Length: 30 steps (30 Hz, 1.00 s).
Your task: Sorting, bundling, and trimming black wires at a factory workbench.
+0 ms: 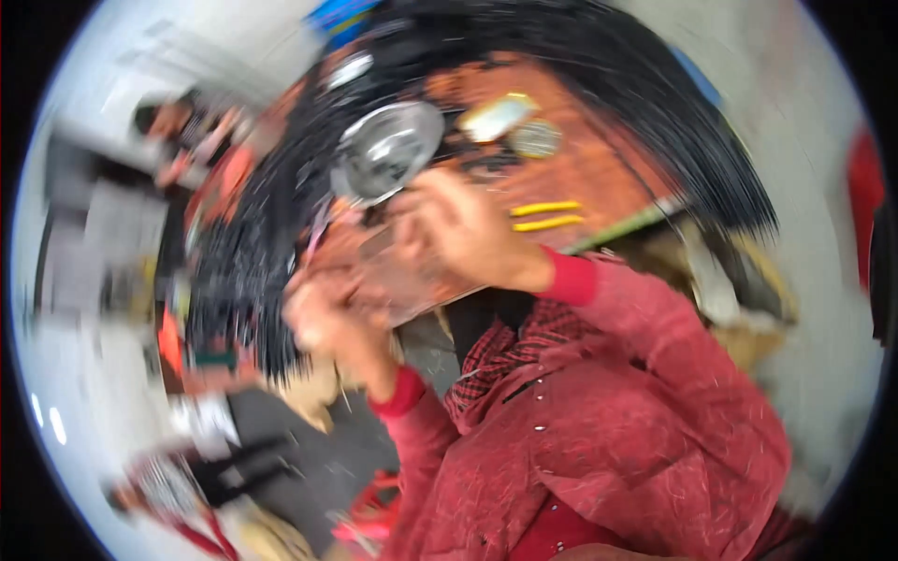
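Both hands are over the near edge of a reddish-orange table, smeared by motion. My left hand (332, 318) is at the table's near left corner, by the ends of the black strands (253, 243). My right hand (463, 229) sits farther right and higher, just below a shiny metal bowl (388, 150). The blur hides whether the fingers of either hand hold anything. To the right of my right hand lies a hand tool with two yellow handles (547, 215). Behind it are a pale rectangular box (499, 117) and a round, flat, silvery piece (536, 138).
More long black strands (683, 122) hang over the table's far and right sides. A person (192, 136) is at the far left, another (178, 486) at the lower left. Brown sacking (313, 397) lies below the table's edge, near a red-pink object (374, 510) on the floor.
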Tool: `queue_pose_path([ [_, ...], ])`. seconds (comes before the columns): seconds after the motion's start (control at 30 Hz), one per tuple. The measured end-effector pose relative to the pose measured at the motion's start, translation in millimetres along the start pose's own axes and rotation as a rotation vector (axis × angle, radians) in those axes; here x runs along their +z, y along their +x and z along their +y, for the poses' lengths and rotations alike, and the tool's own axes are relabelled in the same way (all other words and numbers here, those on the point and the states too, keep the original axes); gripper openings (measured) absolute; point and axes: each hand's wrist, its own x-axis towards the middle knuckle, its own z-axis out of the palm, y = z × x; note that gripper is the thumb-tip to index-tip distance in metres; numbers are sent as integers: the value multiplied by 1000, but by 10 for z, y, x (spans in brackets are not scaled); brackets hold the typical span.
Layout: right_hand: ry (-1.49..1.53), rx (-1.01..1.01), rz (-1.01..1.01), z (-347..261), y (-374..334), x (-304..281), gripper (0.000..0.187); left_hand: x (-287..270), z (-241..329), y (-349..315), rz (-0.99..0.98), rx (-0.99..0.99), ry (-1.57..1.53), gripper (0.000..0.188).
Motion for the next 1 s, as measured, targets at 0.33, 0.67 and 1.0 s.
queue_pose_path([
  [0.33, 55, -428, 127, -113, -142, 140, 15, -424, 240, 237, 63, -318, -788, 26],
  [0.67, -129, -498, 381, 0, -123, -165, 11, 59, 369, 262, -129, -352, -786, 26],
  [1.0, -53, -589, 444, -299, -222, -380, 13, 49, 475, 363, -204, -373, -779, 27],
])
